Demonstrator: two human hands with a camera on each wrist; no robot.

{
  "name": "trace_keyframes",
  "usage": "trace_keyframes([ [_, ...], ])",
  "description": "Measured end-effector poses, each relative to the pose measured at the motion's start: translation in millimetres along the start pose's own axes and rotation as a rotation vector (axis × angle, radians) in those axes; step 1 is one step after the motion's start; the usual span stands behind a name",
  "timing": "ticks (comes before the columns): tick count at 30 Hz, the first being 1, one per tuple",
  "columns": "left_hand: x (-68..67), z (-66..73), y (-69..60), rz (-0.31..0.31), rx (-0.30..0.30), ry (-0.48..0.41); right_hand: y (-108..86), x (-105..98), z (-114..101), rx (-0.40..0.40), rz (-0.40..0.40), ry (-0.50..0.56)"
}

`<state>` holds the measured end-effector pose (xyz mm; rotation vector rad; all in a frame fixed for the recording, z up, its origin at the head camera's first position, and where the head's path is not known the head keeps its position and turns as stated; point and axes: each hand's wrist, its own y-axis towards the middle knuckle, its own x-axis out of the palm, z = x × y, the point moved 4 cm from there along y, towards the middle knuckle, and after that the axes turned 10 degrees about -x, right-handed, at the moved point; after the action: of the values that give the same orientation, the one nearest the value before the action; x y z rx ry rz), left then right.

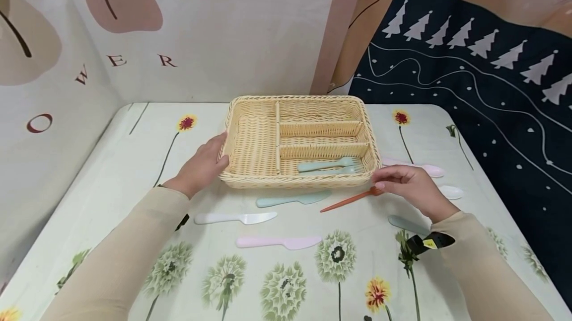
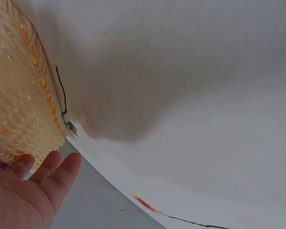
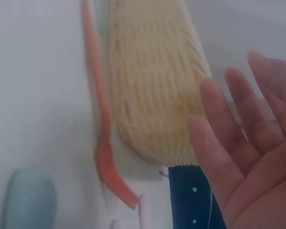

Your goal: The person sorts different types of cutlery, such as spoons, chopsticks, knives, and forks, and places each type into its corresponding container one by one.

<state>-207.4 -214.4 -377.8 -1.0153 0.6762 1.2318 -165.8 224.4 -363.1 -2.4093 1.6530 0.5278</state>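
A woven basket [image 1: 254, 142] with divided compartments stands towards the back of the table. Two pale teal forks [image 1: 328, 164] lie in its front right compartment. At the basket's left side is my left hand [image 1: 202, 166], its fingers against the wicker; in the left wrist view those fingers [image 2: 62, 176] look extended. My right hand [image 1: 413, 188] hovers by the front right corner, over the tines of an orange fork [image 1: 348, 202] on the table. Spread fingers show in the right wrist view, with the orange fork [image 3: 101, 119] lying apart from them.
In front of the basket lie a teal knife [image 1: 292, 199], a white knife [image 1: 237, 217] and a pink knife [image 1: 279, 242]. To the right are a pink spoon [image 1: 431, 170], a white spoon [image 1: 451, 192] and a teal utensil [image 1: 406, 223] partly hidden by the right wrist.
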Motion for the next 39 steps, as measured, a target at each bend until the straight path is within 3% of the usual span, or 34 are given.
trace_keyframes([
  [13,0.9,-0.8,0.7,-0.004,0.000,0.005,-1.8,15.3,11.5,-0.020,-0.080,-0.131],
  [25,0.2,0.0,0.1,0.000,0.012,0.004,0.7,22.1,6.6,-0.060,-0.218,-0.396],
  [30,-0.4,-0.3,-0.4,0.003,0.020,0.002,5.3,28.4,8.9,-0.085,-0.295,-0.453],
  [39,0.0,-0.7,-0.5,0.000,0.015,0.000,11.6,35.5,18.0,-0.052,-0.380,-0.527],
])
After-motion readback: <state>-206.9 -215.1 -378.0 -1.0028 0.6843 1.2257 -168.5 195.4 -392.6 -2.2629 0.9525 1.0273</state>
